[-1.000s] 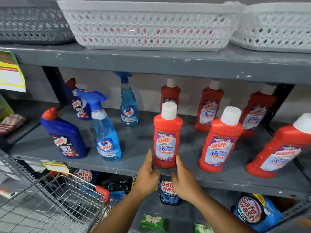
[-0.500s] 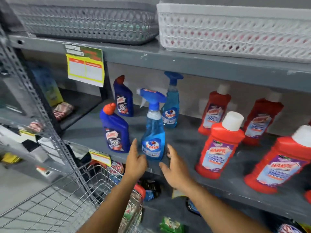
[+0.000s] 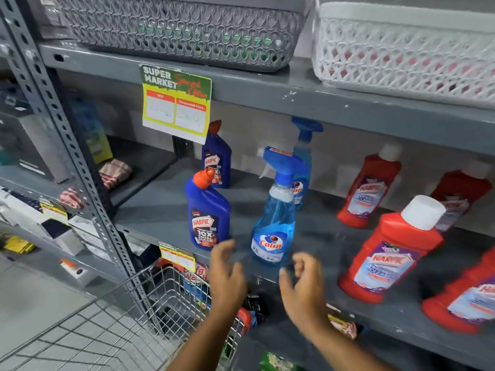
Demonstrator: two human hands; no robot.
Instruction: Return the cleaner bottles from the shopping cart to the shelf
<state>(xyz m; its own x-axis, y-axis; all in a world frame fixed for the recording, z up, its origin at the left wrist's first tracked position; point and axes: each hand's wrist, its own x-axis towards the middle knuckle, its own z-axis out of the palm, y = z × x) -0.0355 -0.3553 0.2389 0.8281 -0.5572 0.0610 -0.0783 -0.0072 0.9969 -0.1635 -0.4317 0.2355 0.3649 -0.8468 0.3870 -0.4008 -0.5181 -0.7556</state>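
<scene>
On the grey middle shelf [image 3: 166, 218] stand two dark blue Harpic bottles, a front one [image 3: 207, 211] and a back one [image 3: 216, 159]. Beside them are two blue Colin spray bottles, front [image 3: 276, 215] and back [image 3: 304, 162]. Several red Harpic bottles stand to the right, the nearest one [image 3: 388, 253] with a white cap. My left hand [image 3: 226, 279] and my right hand [image 3: 302, 287] hover just below the front Colin spray bottle, both empty with fingers apart, not touching it. The wire shopping cart [image 3: 128, 330] is at the lower left; its inside is barely visible.
A grey basket [image 3: 176, 30] and a white basket [image 3: 401, 52] sit on the upper shelf. A supermarket price card [image 3: 175, 103] hangs from that shelf's edge. A perforated steel upright [image 3: 69, 148] stands left. Packets fill the lower shelf.
The view swung left from the red Harpic bottle to the Colin spray bottle. Both hands left the red bottle and now hover empty below the spray bottle.
</scene>
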